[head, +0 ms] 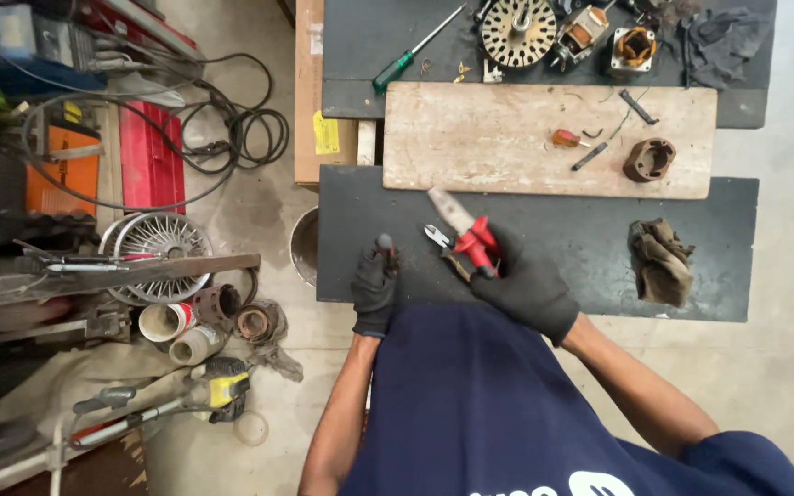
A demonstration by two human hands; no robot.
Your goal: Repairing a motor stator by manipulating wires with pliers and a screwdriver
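My right hand (524,287) grips red pliers (467,241) just below the board (498,138); my left hand (375,287) pinches a small dark piece (384,242) beside them. Motor parts (518,32) lie beyond the board, dismantling apparently underway.

Your gloved right hand (524,287) held the red-handled cutting pliers (464,241) over the dark rubber mat (581,230); your gloved left hand (375,287) sat just left of them. The crumpled brown rag (662,261) lay on the mat to the right. Behind the mat lay the pale wooden board (489,138), bearing the round brown motor core (649,159) at its right end. The green-handled screwdriver (414,53) lay behind the board, left.
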